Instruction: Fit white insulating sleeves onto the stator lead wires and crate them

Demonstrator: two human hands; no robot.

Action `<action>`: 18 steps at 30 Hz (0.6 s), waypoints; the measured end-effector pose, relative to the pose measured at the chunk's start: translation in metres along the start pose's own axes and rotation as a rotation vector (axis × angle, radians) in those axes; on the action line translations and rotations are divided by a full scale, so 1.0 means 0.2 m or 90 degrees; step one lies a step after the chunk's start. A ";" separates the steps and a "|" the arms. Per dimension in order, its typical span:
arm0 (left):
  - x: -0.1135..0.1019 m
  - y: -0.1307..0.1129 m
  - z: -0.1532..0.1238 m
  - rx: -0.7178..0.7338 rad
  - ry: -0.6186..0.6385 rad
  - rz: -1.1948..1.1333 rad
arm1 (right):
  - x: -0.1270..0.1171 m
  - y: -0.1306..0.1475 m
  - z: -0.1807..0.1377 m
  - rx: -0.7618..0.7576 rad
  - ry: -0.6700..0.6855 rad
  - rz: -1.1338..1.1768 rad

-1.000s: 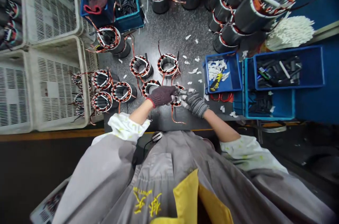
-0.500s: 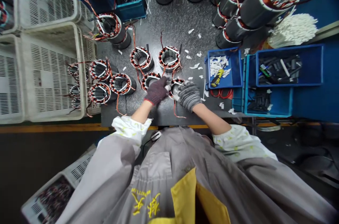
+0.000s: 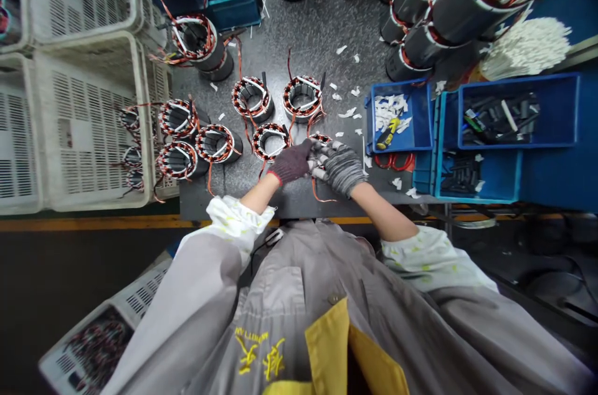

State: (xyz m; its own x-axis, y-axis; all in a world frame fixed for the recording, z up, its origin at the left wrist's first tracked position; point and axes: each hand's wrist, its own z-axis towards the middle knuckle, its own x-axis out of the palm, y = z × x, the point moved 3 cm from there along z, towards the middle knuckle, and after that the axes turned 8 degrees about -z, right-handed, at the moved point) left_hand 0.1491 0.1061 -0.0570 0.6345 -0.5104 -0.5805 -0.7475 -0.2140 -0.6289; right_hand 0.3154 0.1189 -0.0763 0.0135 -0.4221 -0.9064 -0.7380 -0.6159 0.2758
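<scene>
A wire-wound motor stator (image 3: 320,138) stands near the table's front edge, mostly covered by my two gloved hands. My left hand (image 3: 292,161), in a dark maroon glove, has its fingers closed at the stator's left side. From the right, my right hand (image 3: 342,166), in a grey striped glove, curls its fingers over the same stator. An orange lead (image 3: 321,195) trails from it towards me. Just left of my left hand is another stator (image 3: 270,141). Behind stand two more, the left stator (image 3: 252,98) and the right stator (image 3: 303,98), with black sleeves sticking up.
Further stators (image 3: 217,144) stand at the left beside white crates (image 3: 93,127). Taller black cylinders (image 3: 460,15) are stacked back right. A blue tray (image 3: 402,144) holds white scraps and yellow-handled cutters (image 3: 389,132). Blue bins (image 3: 518,144) of black tubes and white sticks (image 3: 527,49) lie right.
My left hand has moved right, off the neighbouring stator and onto the one at my right hand. My right hand now covers more of that stator. The view has shifted slightly.
</scene>
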 end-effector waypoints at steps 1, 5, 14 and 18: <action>0.00 0.02 -0.01 -0.018 -0.044 -0.050 | 0.00 0.03 0.02 0.005 0.020 -0.019; 0.00 0.11 -0.07 -0.107 -0.187 -0.092 | 0.04 0.08 0.05 0.031 0.028 0.034; 0.00 0.06 -0.21 -0.077 -0.284 -0.080 | 0.14 -0.19 -0.25 0.321 -0.256 0.510; -0.06 -0.06 -0.06 0.041 -0.201 0.161 | 0.05 -0.22 -0.15 0.267 -0.189 0.259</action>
State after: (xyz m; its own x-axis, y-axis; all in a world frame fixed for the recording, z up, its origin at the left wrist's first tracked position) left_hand 0.1475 0.1056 -0.0365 0.4695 -0.2573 -0.8446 -0.8799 -0.0570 -0.4717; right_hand 0.3682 0.1218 -0.0886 -0.4651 -0.3285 -0.8221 -0.8461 -0.1083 0.5220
